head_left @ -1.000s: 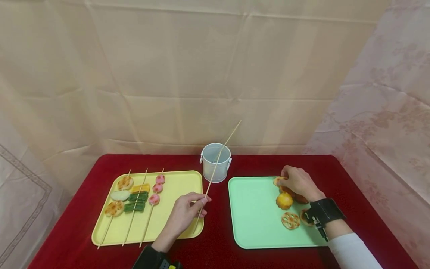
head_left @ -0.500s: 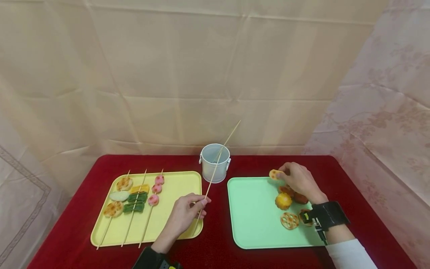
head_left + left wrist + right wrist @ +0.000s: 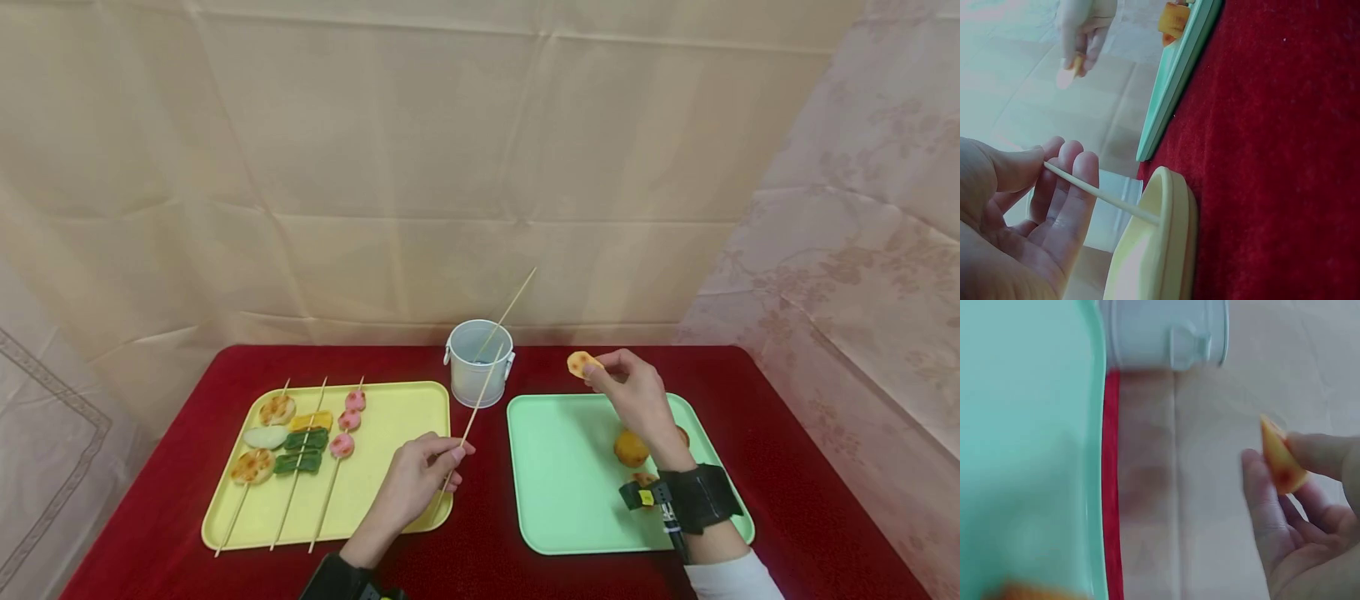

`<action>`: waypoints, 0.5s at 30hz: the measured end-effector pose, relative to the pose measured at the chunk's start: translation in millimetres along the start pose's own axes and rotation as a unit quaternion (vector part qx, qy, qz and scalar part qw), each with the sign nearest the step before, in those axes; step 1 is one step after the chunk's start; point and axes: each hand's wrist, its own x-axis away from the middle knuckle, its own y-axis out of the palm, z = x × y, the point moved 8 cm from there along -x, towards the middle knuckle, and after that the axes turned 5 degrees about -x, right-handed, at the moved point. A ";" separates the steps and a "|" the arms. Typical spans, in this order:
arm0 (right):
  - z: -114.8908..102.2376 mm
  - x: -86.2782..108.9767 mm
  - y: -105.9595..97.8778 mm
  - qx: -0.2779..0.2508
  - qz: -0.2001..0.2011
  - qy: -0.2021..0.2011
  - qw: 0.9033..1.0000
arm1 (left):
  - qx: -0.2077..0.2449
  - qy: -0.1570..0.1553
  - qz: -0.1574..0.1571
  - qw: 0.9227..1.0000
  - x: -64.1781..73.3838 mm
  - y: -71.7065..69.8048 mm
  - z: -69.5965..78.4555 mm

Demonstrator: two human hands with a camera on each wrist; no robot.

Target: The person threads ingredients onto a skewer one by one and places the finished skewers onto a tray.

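Note:
My left hand [image 3: 420, 479] pinches a bamboo skewer [image 3: 483, 396] between thumb and fingers, its upper end pointing up and away. In the left wrist view, the lower part of the skewer [image 3: 1107, 197] runs down to the rim of the yellow tray [image 3: 1169, 206]; whether they touch I cannot tell. A yellow food slice with browned spots [image 3: 581, 364] is pinched in the fingertips of my right hand [image 3: 636, 396], raised above the far edge of the green tray [image 3: 555, 492]. The right wrist view shows the slice [image 3: 1282, 459] edge-on.
A white metal bucket [image 3: 472, 382] stands behind, between the trays, with another skewer [image 3: 519, 298] leaning in it. On the yellow tray [image 3: 401, 404] lie several loaded skewers. A yellow round piece [image 3: 630, 450] lies on the green tray; my right arm partly covers other pieces.
My right hand has lifted the yellow slice off the green tray's far side and carried it left and up. The left hand has tilted the skewer's tip lower and stayed in place.

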 end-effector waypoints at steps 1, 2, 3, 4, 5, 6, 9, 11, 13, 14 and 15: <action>-0.9 0.7 2.9 -0.021 0.005 0.006 1.000 | -0.002 0.001 -0.001 1.000 -0.1 0.3 0.0; -1.8 1.2 6.0 -0.041 0.009 0.011 0.999 | -0.005 0.003 -0.001 1.000 -0.1 0.4 0.1; -2.9 1.3 9.1 -0.061 0.013 0.013 0.998 | -0.008 0.003 -0.002 1.000 0.0 0.5 0.2; -3.9 0.9 12.3 -0.082 0.017 0.014 0.996 | -0.010 0.004 -0.002 1.000 0.0 0.7 0.3; -4.6 0.6 15.3 -0.101 0.020 0.016 0.995 | -0.013 0.004 -0.003 1.000 0.1 0.9 0.4; -4.8 0.0 18.3 -0.116 0.023 0.020 0.993 | -0.016 0.003 -0.004 1.000 0.2 1.2 0.5; -2.2 -1.6 28.4 -0.170 0.023 0.048 0.984 | -0.022 0.004 -0.008 1.000 0.4 2.4 0.6; 0.3 -2.2 35.3 -0.202 0.020 0.071 0.977 | -0.028 0.007 -0.010 1.000 0.6 3.3 1.2; 1.4 -2.3 42.3 -0.245 0.013 0.087 0.966 | -0.033 0.011 -0.012 0.999 0.7 4.1 2.2; 1.9 -2.3 45.6 -0.264 0.009 0.093 0.960 | -0.034 0.015 -0.013 0.999 0.9 4.3 3.1; 2.4 -2.1 48.8 -0.277 0.005 0.100 0.956 | -0.034 0.019 -0.014 0.999 1.1 4.7 3.9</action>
